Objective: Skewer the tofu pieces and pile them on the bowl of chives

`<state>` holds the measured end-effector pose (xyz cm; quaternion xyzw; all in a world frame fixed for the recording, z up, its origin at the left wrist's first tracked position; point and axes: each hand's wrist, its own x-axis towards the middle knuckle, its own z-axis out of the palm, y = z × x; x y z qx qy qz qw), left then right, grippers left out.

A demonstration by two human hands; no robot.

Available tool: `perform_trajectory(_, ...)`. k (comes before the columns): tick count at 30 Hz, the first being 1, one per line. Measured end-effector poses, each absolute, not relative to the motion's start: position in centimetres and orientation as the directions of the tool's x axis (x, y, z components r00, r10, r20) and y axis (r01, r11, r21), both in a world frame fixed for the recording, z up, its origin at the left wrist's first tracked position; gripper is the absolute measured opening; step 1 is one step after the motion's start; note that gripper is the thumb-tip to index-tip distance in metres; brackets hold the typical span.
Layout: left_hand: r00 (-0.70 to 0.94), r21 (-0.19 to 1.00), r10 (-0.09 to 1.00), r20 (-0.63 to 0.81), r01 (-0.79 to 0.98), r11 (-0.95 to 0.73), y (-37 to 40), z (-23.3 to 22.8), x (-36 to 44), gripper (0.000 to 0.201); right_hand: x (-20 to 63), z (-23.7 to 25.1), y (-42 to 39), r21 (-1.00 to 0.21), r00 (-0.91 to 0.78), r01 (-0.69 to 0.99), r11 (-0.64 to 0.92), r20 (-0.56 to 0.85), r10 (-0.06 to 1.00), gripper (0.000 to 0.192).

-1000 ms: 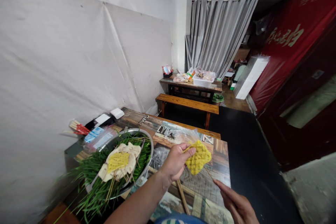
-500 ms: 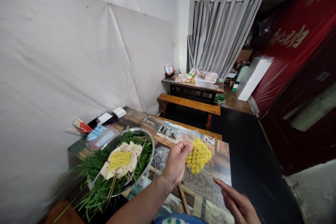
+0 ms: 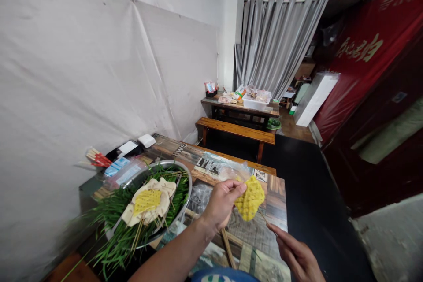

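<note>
The left hand (image 3: 222, 202) pinches the upper edge of a yellow lattice-cut piece of food (image 3: 250, 198) between thumb and curled fingers, holding it up above the table (image 3: 277, 194). The right hand (image 3: 295, 255) sits lower and to the right, fingers closed around the end of a thin skewer (image 3: 266, 221) whose tip runs up to the bottom of the yellow piece. On the patterned wooden table, to the left, a metal bowl (image 3: 185, 205) holds green chives (image 3: 115, 238) with pale skewered pieces (image 3: 148, 202) on top; a clear plastic bag (image 3: 231, 169) lies just behind the hands. A white sheet (image 3: 82, 61) covers the left wall. Farther back stand a bench (image 3: 236, 130), another table (image 3: 241, 108) with containers, a grey curtain (image 3: 274, 39) and a red banner (image 3: 360, 57).
</note>
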<state>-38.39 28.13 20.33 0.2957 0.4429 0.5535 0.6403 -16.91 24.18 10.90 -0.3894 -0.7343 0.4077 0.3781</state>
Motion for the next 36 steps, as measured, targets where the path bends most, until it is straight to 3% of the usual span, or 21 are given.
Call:
perform_trajectory(7, -0.004, 0.900, 0.977, -0.215, -0.390, 0.196, 28.4, 19.8, -38.3, 0.023, -17.2, 10.8, 24.4, -0.905, -0.367, 0.273, 0.326, 0.215, 0.905, 0.033)
perform_trajectory(16, 0.036, 0.755, 0.978, -0.206, -0.630, 0.182, 26.7, 21.3, -38.4, 0.042, -17.5, 10.2, 24.8, -0.940, -0.348, 0.189, 0.282, 0.204, 0.915, 0.034)
perform_trajectory(22, -0.067, 0.947, 0.996, -0.061, -0.318, 0.037, 25.7, 21.0, -38.1, 0.035, -18.3, 9.5, 25.0, -0.959, -0.319, 0.088, 0.269, 0.229, 0.920, 0.030)
perform_trajectory(27, -0.122, 0.986, 0.992, -0.033, -0.166, 0.012, 25.4, 21.4, -38.1, 0.029, -18.9, 11.7, 24.5, -0.903, -0.367, 0.085, 0.422, 0.365, 0.856, 0.032)
perform_trajectory(31, -0.005, 0.998, 1.000, -0.024, -0.065, 0.024, 24.8, 22.5, -38.0, 0.027, -19.1, 13.7, 23.7, -0.917, -0.399, 0.080, 0.390, 0.329, 0.856, 0.037)
perform_trajectory(36, 0.158, 0.993, 0.987, -0.025, -0.109, 0.042, 24.1, 23.3, -37.2, 0.020, -19.3, 14.4, 24.2, -0.877, -0.256, 0.102, 0.470, 0.434, 0.864, 0.021)
